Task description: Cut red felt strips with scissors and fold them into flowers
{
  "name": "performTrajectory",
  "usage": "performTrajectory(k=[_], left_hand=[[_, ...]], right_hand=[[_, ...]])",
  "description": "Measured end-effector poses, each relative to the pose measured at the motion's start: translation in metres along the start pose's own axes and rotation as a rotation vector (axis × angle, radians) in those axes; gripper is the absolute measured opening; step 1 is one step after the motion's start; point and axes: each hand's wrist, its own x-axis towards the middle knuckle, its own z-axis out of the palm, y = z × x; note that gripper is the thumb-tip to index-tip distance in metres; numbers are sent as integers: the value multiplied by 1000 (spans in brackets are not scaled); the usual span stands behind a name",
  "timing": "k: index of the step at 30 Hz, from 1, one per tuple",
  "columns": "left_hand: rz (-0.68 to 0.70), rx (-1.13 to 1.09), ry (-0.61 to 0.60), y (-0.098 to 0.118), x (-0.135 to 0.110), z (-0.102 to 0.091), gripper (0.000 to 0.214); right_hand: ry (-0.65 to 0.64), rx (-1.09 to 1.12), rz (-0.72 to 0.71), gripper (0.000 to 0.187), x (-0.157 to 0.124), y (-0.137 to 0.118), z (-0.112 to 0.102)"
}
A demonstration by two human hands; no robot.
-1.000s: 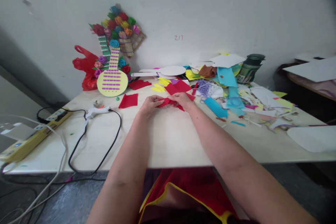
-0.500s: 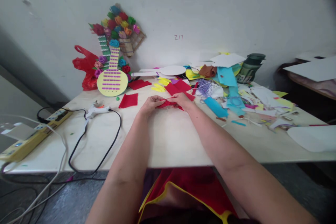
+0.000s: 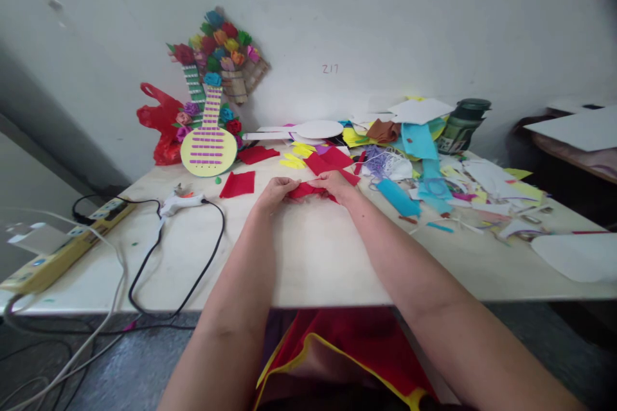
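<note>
Both hands pinch one small piece of red crepe paper point(image 3: 303, 190) just above the table, at the middle of the view. My left hand point(image 3: 276, 192) is closed on its left end, thumb on top. On its right side my right hand point(image 3: 340, 185) is closed too, with the lower fingers partly hidden. Behind the right hand lie larger red sheets point(image 3: 332, 160). A red square point(image 3: 238, 184) rests flat to the left of my left hand, and another red piece point(image 3: 258, 154) lies farther back. Yellow petal-shaped cutouts point(image 3: 292, 161) are just beyond the hands.
A white glue gun point(image 3: 180, 203) with a black cord lies left, near a yellow power strip point(image 3: 72, 244). A flower-decorated paper lute point(image 3: 209, 153) leans on the wall. Paper scraps, purple yarn point(image 3: 378, 162) and a dark green bottle point(image 3: 463, 126) crowd the right side.
My fingers have shifted slightly on the red crepe paper, and more of it shows between the two hands. The whole view has moved a little; the other things stay in place.
</note>
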Motion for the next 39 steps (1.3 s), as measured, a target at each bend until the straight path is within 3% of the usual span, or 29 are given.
performTrajectory(k=[16, 24, 30, 39], left_hand=[[26, 10, -24, 1, 2, 1, 32], [33, 43, -18, 2, 1, -2, 29], [27, 50, -11, 1, 1, -1, 30], [39, 14, 5, -1, 3, -2, 33]], right_hand=[[-35, 18, -5, 19, -3, -3, 5], [-16, 69, -17, 39, -7, -8, -1], [-23, -9, -54, 22, -7, -7, 4], [-52, 26, -69, 22, -6, -5, 4]])
